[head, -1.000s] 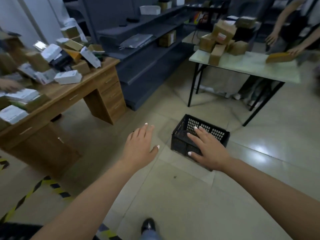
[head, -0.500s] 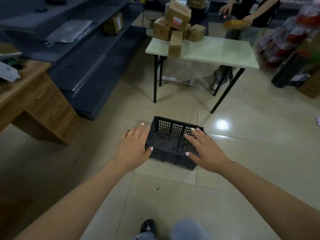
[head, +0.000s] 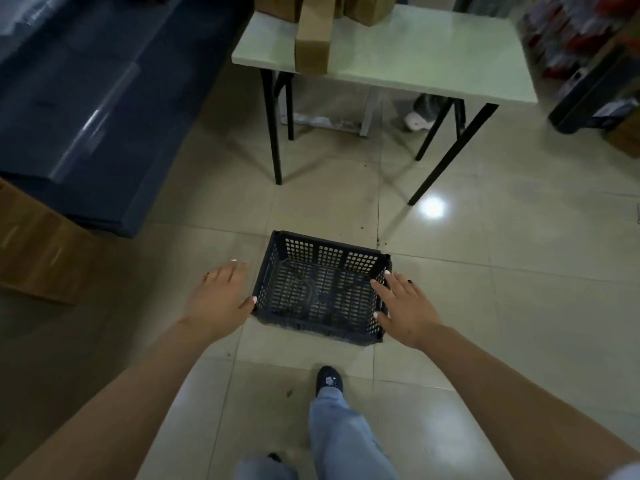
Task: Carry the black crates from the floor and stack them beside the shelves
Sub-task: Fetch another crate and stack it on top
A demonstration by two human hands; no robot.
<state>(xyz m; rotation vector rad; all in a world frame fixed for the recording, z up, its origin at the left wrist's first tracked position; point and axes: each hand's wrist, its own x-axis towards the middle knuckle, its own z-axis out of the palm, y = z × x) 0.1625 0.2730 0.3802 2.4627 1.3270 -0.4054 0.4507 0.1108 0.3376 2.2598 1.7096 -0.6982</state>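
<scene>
Stockroom or packing area of a small shop, by the look of it: glossy beige tiled floor (head: 485, 306), dark blue-grey steel shelving (head: 86, 116) running low, well beyond the left hand's fingertips (head: 239, 263). Straight ahead of both sets of fingers, a pale folding table (head: 433, 57) on black legs carries plain brown cardboard boxes (head: 311, 46), parcels by the shape. Far off past the right hand's fingers (head: 388, 277), blurred racks of red packaged goods (head: 571, 39); an open perforated black crate (head: 322, 289) sits on the floor between the hands.
</scene>
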